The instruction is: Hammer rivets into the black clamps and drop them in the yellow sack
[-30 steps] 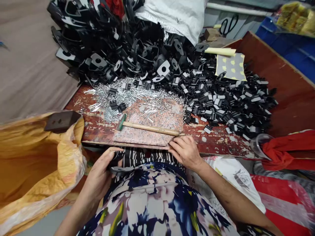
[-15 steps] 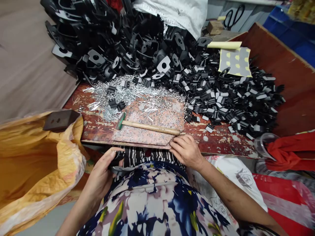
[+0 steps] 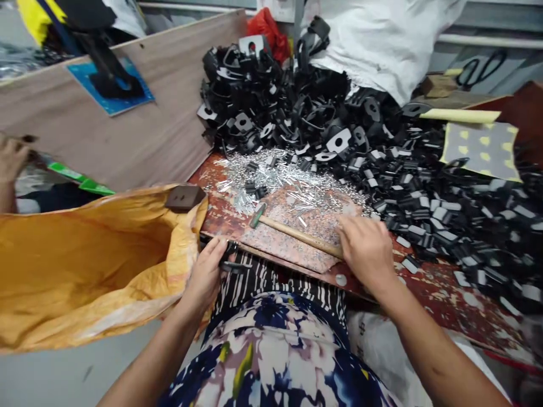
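In my left hand (image 3: pixel 207 265) is a black plastic clip (image 3: pixel 231 257), held between thumb and fingers just below the bench's front edge. My right hand (image 3: pixel 367 249) is over the right side of the speckled stone slab (image 3: pixel 280 254), beside the handle end of a hammer (image 3: pixel 301 234). Its fingers bend downward and their tips are hidden, so whether they grip anything does not show. The hammer lies across the slab, its green head to the left. Behind it, a heap of silver pins (image 3: pixel 309 195) spreads onto the slab.
Large black plastic parts (image 3: pixel 271 113) pile up behind the pins; small black and grey pieces (image 3: pixel 441 220) cover the bench's right. An open yellow sack (image 3: pixel 106 249) hangs at left, a dark block (image 3: pixel 184 198) on its rim. Another person's hand (image 3: pixel 11 161) shows beyond a wooden partition (image 3: pixel 169 113).
The view has swung left, bringing the partition and the other person's hand into sight. My right hand has moved from the slab's front corner forward over its right side. My left hand still holds the clip.
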A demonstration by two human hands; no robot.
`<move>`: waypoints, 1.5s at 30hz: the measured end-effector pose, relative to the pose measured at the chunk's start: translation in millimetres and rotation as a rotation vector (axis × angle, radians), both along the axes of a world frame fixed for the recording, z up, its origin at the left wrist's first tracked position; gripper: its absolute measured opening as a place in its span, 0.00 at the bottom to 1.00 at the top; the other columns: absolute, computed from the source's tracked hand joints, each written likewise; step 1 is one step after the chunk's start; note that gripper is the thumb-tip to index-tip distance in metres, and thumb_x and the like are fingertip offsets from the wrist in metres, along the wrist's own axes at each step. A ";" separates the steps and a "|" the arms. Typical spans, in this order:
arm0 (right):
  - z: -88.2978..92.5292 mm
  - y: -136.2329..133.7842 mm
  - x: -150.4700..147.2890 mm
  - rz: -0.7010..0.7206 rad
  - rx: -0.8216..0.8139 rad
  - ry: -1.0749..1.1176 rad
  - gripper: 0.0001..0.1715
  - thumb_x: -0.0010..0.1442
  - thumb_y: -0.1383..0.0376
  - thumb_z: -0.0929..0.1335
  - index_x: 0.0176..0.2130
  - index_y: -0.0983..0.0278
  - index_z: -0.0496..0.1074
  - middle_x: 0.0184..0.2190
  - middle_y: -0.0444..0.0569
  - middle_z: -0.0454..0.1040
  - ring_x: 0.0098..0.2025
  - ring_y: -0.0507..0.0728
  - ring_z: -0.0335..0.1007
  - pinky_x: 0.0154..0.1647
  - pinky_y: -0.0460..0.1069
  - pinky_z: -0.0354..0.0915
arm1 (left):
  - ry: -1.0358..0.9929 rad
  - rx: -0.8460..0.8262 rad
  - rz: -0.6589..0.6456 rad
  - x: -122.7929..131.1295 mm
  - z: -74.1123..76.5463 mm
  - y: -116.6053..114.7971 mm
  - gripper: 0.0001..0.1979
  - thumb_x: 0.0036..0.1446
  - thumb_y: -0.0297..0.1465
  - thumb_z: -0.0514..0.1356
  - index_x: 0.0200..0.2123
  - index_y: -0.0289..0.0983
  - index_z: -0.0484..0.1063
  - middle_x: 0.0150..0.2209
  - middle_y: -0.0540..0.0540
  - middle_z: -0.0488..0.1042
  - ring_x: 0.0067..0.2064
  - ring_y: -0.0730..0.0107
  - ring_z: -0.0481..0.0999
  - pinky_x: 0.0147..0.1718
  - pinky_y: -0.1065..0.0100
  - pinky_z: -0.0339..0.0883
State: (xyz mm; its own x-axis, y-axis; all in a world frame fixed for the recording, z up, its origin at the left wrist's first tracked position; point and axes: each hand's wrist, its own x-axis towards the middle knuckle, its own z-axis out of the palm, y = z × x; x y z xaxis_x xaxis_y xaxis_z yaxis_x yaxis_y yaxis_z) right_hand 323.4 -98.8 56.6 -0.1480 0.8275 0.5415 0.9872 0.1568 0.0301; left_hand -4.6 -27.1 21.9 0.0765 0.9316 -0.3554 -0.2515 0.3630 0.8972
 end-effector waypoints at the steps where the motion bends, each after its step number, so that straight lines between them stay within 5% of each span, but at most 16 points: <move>1: 2.7 13.0 -3.6 -0.026 -0.042 -0.037 0.11 0.70 0.67 0.65 0.48 0.65 0.75 0.42 0.54 0.81 0.43 0.60 0.72 0.47 0.55 0.59 | 0.003 0.016 0.020 -1.6 -0.5 3.2 0.22 0.49 0.46 0.73 0.35 0.38 0.72 0.24 0.57 0.66 0.21 0.81 0.58 0.17 0.80 0.53; 8: -16.2 36.2 -41.2 0.029 -0.361 -0.168 0.14 0.70 0.58 0.64 0.36 0.64 0.70 0.36 0.54 0.76 0.40 0.62 0.70 0.39 0.53 0.57 | -0.002 0.064 0.006 1.0 -9.3 14.0 0.19 0.53 0.46 0.70 0.32 0.37 0.70 0.23 0.57 0.63 0.21 0.79 0.57 0.19 0.78 0.51; 13: -21.1 22.8 -37.6 -0.068 -0.535 -0.016 0.15 0.71 0.56 0.61 0.43 0.63 0.69 0.21 0.44 0.71 0.21 0.56 0.65 0.23 0.50 0.51 | 0.245 0.180 -0.124 8.7 -19.3 23.2 0.19 0.59 0.49 0.61 0.32 0.38 0.72 0.20 0.56 0.62 0.21 0.75 0.58 0.20 0.73 0.50; 15: -15.3 17.5 -34.5 -0.021 -0.495 0.030 0.16 0.72 0.57 0.61 0.51 0.63 0.69 0.21 0.44 0.73 0.20 0.57 0.68 0.22 0.50 0.53 | 0.317 0.227 -0.126 8.8 -20.4 25.9 0.19 0.60 0.47 0.61 0.29 0.37 0.71 0.20 0.54 0.63 0.23 0.73 0.61 0.24 0.71 0.54; 20: 8.7 5.0 -39.5 0.235 -0.212 0.210 0.27 0.71 0.65 0.64 0.67 0.56 0.65 0.39 0.50 0.80 0.33 0.56 0.77 0.31 0.50 0.68 | 0.401 0.299 -0.081 6.6 -21.6 26.4 0.22 0.63 0.47 0.58 0.23 0.38 0.66 0.21 0.53 0.64 0.26 0.70 0.64 0.30 0.68 0.57; 24: 6.9 0.3 -52.1 0.253 -0.136 0.229 0.35 0.70 0.68 0.66 0.71 0.54 0.59 0.31 0.46 0.75 0.26 0.53 0.70 0.27 0.49 0.64 | 0.427 0.308 -0.051 7.5 -23.8 25.9 0.22 0.65 0.49 0.55 0.24 0.39 0.64 0.22 0.52 0.64 0.26 0.69 0.64 0.28 0.67 0.57; 28: -6.7 -1.4 -57.0 0.264 -0.189 0.087 0.32 0.71 0.64 0.65 0.71 0.56 0.59 0.27 0.44 0.71 0.23 0.53 0.66 0.23 0.50 0.58 | 0.438 0.316 -0.061 7.9 -23.8 26.4 0.22 0.66 0.48 0.54 0.25 0.40 0.63 0.22 0.52 0.64 0.26 0.69 0.65 0.28 0.68 0.59; 33: -5.9 -6.3 -52.2 0.214 -0.090 0.247 0.37 0.69 0.69 0.67 0.73 0.54 0.56 0.33 0.46 0.75 0.27 0.53 0.69 0.30 0.48 0.63 | 0.453 0.326 -0.074 7.1 -25.0 27.0 0.21 0.66 0.46 0.53 0.24 0.40 0.63 0.22 0.52 0.64 0.25 0.69 0.65 0.28 0.67 0.59; 38: -18.7 -3.6 -56.6 0.250 -0.196 0.119 0.28 0.72 0.64 0.65 0.68 0.58 0.65 0.27 0.45 0.71 0.25 0.53 0.67 0.25 0.49 0.59 | 0.462 0.323 -0.071 4.0 -28.4 28.1 0.21 0.67 0.46 0.53 0.25 0.40 0.64 0.22 0.52 0.64 0.26 0.68 0.65 0.29 0.67 0.58; 45: -20.7 3.5 -56.9 0.182 -0.340 0.244 0.20 0.72 0.65 0.63 0.60 0.62 0.72 0.37 0.50 0.76 0.35 0.56 0.72 0.34 0.51 0.67 | 0.427 0.361 -0.101 2.5 -17.9 24.6 0.22 0.64 0.46 0.58 0.22 0.40 0.67 0.21 0.51 0.66 0.26 0.66 0.64 0.29 0.68 0.58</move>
